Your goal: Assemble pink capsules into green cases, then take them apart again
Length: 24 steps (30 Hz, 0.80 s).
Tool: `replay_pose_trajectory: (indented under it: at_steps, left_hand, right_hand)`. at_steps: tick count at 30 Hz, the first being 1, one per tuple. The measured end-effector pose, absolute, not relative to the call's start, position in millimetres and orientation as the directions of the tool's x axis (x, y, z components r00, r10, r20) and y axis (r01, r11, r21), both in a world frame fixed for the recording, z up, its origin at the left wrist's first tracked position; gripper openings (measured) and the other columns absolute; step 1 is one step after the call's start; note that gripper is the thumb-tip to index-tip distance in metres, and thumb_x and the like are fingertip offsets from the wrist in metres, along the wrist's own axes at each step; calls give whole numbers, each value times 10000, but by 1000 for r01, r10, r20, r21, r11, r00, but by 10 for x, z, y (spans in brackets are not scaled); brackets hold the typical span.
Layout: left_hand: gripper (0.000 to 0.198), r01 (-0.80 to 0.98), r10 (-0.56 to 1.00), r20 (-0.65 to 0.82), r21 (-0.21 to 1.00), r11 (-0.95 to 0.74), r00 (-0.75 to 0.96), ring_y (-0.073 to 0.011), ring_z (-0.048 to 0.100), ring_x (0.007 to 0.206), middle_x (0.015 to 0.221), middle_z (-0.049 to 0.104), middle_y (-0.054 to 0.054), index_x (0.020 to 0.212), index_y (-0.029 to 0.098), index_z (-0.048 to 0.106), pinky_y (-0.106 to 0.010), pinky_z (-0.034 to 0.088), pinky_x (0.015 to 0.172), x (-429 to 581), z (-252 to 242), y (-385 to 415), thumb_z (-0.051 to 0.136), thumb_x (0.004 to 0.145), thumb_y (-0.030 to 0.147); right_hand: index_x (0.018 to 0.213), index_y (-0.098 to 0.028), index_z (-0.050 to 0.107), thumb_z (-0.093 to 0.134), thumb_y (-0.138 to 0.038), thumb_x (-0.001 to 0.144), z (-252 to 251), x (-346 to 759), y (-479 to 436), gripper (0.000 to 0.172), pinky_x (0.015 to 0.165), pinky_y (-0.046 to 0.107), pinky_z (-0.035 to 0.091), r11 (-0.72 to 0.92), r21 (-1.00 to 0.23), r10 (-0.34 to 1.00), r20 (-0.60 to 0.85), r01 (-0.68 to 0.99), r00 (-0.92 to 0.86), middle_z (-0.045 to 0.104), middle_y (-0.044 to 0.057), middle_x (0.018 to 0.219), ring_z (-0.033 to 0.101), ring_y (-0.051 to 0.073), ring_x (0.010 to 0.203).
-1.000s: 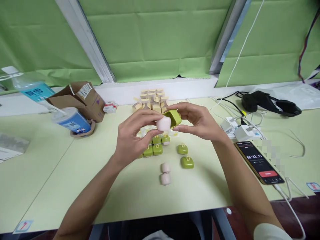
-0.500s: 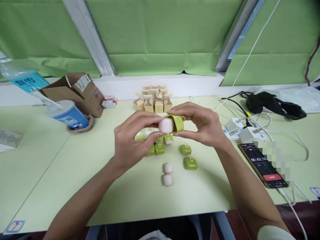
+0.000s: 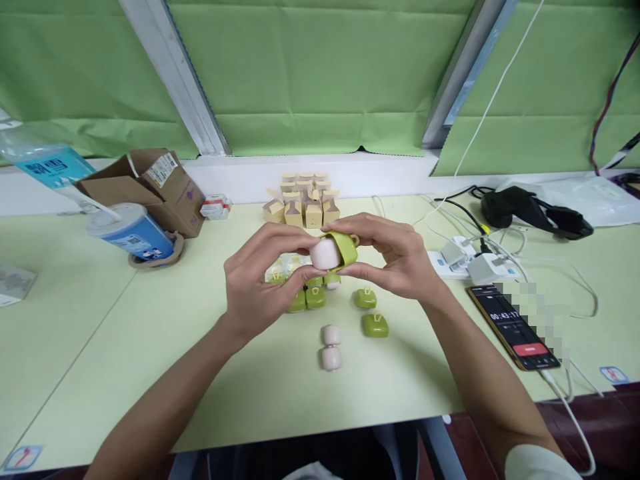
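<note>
Between thumb and fingers, my left hand (image 3: 267,273) pinches a small pale pink rounded case (image 3: 325,255). My right hand (image 3: 390,257) grips a glossy olive-green cover (image 3: 346,249) with a small loop at its end. The pink case sits partly inside the cover's open side. Below the hands, two pale pink pieces (image 3: 331,347) lie end to end on the table. Two green pieces with loops, one nearer (image 3: 376,325) and one farther (image 3: 365,298), rest to their right. Several more green pieces (image 3: 315,298) cluster beneath my left hand, partly hidden by it.
Small open yellow boxes (image 3: 303,210) stand at the back. To the left are a brown carton (image 3: 170,193), a blue cup (image 3: 140,233) and a tilted bottle (image 3: 50,167). On the right lie a phone (image 3: 513,327), a power strip with chargers (image 3: 470,260), cables and a black strap (image 3: 540,210).
The green cover has tilted and reaches a little farther over the pink case. Both hands keep their hold, and the whole view has shifted slightly.
</note>
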<state>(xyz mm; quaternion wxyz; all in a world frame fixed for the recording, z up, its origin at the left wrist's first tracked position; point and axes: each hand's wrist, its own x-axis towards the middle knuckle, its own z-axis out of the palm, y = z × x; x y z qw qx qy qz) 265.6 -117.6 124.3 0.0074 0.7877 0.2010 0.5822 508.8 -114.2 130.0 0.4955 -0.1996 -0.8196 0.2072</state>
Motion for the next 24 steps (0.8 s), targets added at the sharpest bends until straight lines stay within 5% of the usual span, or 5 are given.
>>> replay_pose_trajectory:
  at_steps: [4,9,13,24]
  left_hand:
    - [430,278,348,898,273,-921,270,-217,753,1053,1130,758,-71,1241,246,737,-321,715,769,2652,1202,-1114,885,905,471]
    - [378,163,383,872,349,-923,304,-280,731,1302,1358,735,-120,1259,263,707,-355,728,874,2678,1124,-1088,842,952,437]
    - [470,171,425,884,396,-902,193,-280,760,1270,1342,763,-122,1218,239,707,-307,731,801,2671,1120,-1107,912,864,471]
    - [444,342,294,913,191,-920,282,-278,790,1213,1267,801,-106,1228,222,717,-374,719,930,2639,1233,-1190,894,888,446]
  right_hand:
    - [1535,-342,663,815,-301,987,1270,5060,-1133,570,908,380,660,789,-608,572,670,93,-473,719,91,1450,689,274,1292]
    - [1442,-376,652,791,-225,997,1155,4945,-1123,490,902,386,682,745,-662,600,717,-79,-354,695,51,1371,742,222,1175]
    - [1253,-330,695,768,-185,1005,1151,4880,-1154,297,879,381,686,810,-582,529,776,-68,-343,748,64,1226,658,287,1397]
    - [1192,-296,727,830,-173,927,1195,4929,-1121,310,775,410,714,914,-389,403,845,113,-351,782,70,1043,727,304,1240]
